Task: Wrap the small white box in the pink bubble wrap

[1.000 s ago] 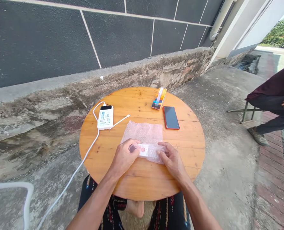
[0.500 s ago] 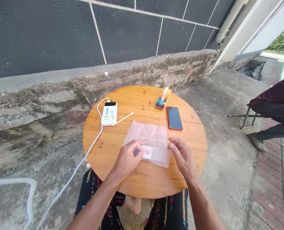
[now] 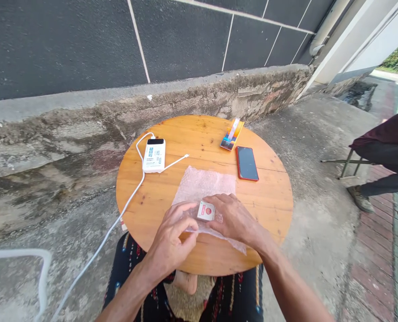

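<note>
A small white box [image 3: 206,211] with red print sits on a sheet of pinkish bubble wrap [image 3: 199,181], near the wrap's front edge. My right hand [image 3: 234,218] grips the box from the right, its fingers over the far side and its thumb at the near side. My left hand [image 3: 175,232] is just left of the box, fingers curved and apart, over the wrap's left front part. Whether its fingertips touch the wrap is hard to see. Part of the wrap is hidden under both hands.
The round wooden table [image 3: 145,201] also bears a white power bank [image 3: 154,156] with cables, a red-edged phone [image 3: 247,163], and a tape roll in an orange and blue holder [image 3: 231,135] at the back. At the right a seated person [image 3: 383,156] is partly visible.
My right hand has moved left onto the box and closed on it. My left hand has let go of the box and its fingers have spread. The wrap's near right corner has shifted closer to me.
</note>
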The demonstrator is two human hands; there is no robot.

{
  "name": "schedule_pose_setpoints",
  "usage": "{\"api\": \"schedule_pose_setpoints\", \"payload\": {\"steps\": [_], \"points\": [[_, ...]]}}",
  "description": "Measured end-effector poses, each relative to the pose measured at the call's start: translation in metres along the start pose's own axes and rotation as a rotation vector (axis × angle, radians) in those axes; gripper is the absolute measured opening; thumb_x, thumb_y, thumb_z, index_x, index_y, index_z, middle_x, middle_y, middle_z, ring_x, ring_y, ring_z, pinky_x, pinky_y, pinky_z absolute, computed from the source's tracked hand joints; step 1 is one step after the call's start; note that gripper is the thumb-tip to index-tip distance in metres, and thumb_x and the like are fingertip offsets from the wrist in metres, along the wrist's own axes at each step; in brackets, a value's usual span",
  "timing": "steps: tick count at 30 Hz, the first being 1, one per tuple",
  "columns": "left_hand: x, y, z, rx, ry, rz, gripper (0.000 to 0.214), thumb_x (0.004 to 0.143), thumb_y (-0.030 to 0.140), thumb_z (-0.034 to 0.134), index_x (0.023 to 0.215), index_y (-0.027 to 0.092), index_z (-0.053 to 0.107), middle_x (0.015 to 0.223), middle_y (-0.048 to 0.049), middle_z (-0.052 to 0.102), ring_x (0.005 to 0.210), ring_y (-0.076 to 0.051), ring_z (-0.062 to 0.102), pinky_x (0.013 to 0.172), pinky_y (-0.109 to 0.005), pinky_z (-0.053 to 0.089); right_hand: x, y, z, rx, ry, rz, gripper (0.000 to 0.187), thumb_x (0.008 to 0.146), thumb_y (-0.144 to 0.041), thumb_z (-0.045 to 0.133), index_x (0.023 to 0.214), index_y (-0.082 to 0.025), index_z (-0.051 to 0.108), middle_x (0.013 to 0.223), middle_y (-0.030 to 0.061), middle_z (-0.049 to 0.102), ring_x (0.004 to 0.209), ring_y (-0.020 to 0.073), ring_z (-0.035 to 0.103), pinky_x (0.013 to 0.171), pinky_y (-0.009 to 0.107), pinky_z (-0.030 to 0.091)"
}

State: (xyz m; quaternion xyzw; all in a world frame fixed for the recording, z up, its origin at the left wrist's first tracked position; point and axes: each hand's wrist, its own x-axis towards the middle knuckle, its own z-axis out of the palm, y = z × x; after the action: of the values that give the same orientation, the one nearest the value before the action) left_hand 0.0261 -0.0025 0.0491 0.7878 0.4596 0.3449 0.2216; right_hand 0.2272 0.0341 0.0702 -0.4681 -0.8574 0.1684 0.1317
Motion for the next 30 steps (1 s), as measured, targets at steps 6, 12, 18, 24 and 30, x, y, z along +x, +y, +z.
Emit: {"api": "schedule_pose_setpoints", "payload": {"steps": [6,12,18,24,30], "points": [[-0.002,-0.001,0.0,-0.023,-0.003,-0.015,0.018,0.076,0.004,0.05,0.072,0.021,0.055,0.124,-0.0039,0.057,0.12,-0.02,0.05,0.1,-0.034,0.043,0.001,0.0,0.009,-0.055,0.026,0.015,0.047,0.081,-0.024,0.061,0.125,-0.014,0.05,0.111,0.0122,0.065,0.098,0.026,0.059,0.088,0.04,0.04],[0.001,-0.002,0.002,-0.063,0.0,-0.058,0.015,0.076,0.007,0.052,0.072,0.021,0.056,0.121,-0.004,0.058,0.117,-0.02,0.052,0.099,-0.034,0.042,0.003,0.001,0.012,-0.029,0.042,0.022,0.049,0.081,-0.025,0.062,0.127,-0.014,0.049,0.114,0.0134,0.065,0.1,0.0269,0.06,0.09,0.042,0.04],[0.024,0.0,0.005,-0.101,0.034,-0.171,0.01,0.076,0.013,0.054,0.071,0.021,0.056,0.11,-0.004,0.065,0.105,-0.02,0.059,0.093,-0.034,0.045,-0.018,0.013,-0.003,0.33,0.123,0.109,0.04,0.092,-0.038,0.047,0.129,-0.023,0.049,0.117,0.0091,0.064,0.107,0.0236,0.058,0.087,0.038,0.046],[0.04,-0.003,0.012,-0.134,0.027,-0.278,0.006,0.076,0.018,0.055,0.072,0.021,0.058,0.101,-0.0029,0.069,0.096,-0.019,0.062,0.088,-0.032,0.046,-0.046,0.024,0.002,0.433,0.189,0.253,0.056,0.083,-0.039,0.061,0.134,-0.022,0.044,0.108,0.0088,0.066,0.101,0.024,0.061,0.087,0.039,0.047],[0.042,-0.009,0.02,-0.129,0.01,-0.338,0.008,0.079,0.025,0.056,0.077,0.021,0.062,0.097,-0.0008,0.068,0.087,-0.017,0.062,0.079,-0.028,0.045,-0.043,0.031,0.03,0.446,0.374,0.378,0.039,0.085,-0.033,0.056,0.121,-0.021,0.053,0.092,0.0039,0.064,0.079,0.0174,0.061,0.076,0.032,0.048]]}}
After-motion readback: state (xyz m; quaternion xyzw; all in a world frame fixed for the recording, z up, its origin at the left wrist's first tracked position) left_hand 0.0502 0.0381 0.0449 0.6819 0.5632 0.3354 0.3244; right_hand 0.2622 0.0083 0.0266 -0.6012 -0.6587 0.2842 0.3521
